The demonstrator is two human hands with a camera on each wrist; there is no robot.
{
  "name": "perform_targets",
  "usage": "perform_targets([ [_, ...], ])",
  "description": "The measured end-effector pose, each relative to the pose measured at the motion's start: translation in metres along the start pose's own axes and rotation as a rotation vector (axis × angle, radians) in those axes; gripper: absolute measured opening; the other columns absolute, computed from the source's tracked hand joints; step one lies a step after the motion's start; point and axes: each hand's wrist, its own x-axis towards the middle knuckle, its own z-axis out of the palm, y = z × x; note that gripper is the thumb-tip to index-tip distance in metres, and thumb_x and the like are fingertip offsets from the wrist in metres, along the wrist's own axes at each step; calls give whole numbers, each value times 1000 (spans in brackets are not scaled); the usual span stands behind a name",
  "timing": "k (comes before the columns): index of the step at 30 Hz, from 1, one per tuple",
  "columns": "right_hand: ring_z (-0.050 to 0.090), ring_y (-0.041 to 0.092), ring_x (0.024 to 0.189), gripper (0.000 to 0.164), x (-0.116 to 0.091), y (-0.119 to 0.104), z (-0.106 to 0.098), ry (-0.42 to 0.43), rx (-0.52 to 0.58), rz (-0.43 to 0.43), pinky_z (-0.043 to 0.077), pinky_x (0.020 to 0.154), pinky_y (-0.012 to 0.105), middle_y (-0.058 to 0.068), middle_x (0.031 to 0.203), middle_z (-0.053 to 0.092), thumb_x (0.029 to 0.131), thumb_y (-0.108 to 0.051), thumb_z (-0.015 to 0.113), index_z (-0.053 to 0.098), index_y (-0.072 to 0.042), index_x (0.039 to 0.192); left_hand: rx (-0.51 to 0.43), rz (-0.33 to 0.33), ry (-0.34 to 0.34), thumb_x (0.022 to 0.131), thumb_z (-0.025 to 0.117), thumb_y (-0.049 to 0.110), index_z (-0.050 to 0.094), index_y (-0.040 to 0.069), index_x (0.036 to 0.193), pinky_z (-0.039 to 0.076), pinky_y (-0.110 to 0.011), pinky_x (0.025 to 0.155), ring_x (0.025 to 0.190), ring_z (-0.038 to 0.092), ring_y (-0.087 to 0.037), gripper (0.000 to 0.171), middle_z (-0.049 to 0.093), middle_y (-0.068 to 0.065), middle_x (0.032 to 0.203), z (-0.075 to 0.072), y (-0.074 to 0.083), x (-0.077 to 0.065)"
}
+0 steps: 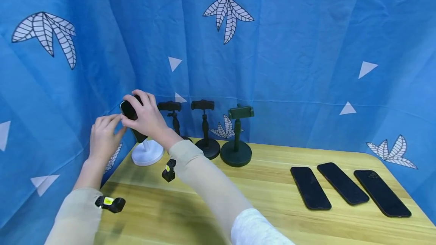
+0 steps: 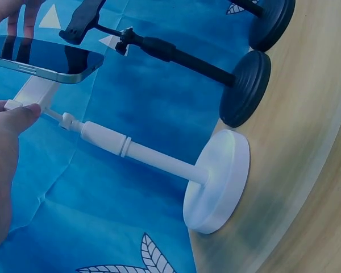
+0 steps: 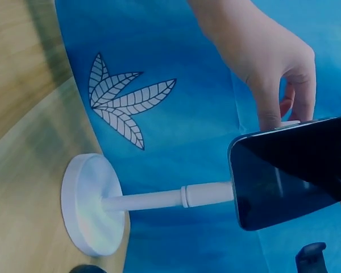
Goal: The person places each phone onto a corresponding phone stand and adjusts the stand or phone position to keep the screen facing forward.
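A white phone stand with a round base stands at the table's back left corner. My right hand grips a dark-screened smartphone by its sides, across the stand's top. In the left wrist view, the phone lies right at the white clamp head, overlapping part of it. My left hand pinches the edge of that clamp between thumb and fingers. The clamp's far jaw is hidden behind the phone.
Beside the white stand are two black phone stands and a dark green one, their clamps bare. Three dark phones lie flat on the right of the wooden table. A blue curtain hangs close behind and at left.
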Motion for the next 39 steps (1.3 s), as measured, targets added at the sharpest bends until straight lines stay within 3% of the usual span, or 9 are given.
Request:
perform_targets([
  [6, 44, 27, 128, 47, 1, 2, 4, -50, 30, 38, 41, 108, 31, 11, 141, 46, 90, -39, 64, 56, -17, 131, 14, 4, 4, 76, 80, 5, 67, -6, 113, 44, -58, 77, 101, 54, -43, 41, 67, -27, 107, 0, -1, 0],
  [23, 45, 27, 128, 47, 1, 0, 12, -80, 45, 18, 42, 107, 32, 10, 141, 46, 90, -38, 65, 55, -17, 131, 28, 16, -12, 75, 81, 5, 67, -10, 108, 45, -58, 79, 103, 53, -43, 39, 67, -27, 108, 0, -5, -1],
  [35, 44, 29, 129, 48, 2, 0, 17, -89, 29, 56, 43, 108, 32, 10, 142, 44, 90, -38, 65, 54, -18, 133, -10, 46, 99, 69, 83, -1, 68, -8, 107, 45, -57, 76, 97, 56, -42, 41, 70, -26, 102, 3, -6, -4],
  [37, 44, 29, 130, 48, 2, 0, 17, -92, 24, 64, 43, 108, 33, 10, 142, 43, 91, -39, 65, 53, -18, 133, -16, 59, 111, 71, 83, 0, 68, -7, 107, 45, -58, 76, 96, 56, -42, 39, 71, -26, 101, 3, -6, -4],
  [39, 43, 29, 130, 49, 2, 0, 16, -99, 19, 76, 44, 107, 32, 10, 143, 43, 91, -40, 65, 53, -18, 133, -17, 77, 107, 81, 78, 13, 69, -6, 107, 45, -57, 77, 96, 56, -42, 34, 71, -25, 100, 3, -8, -4],
])
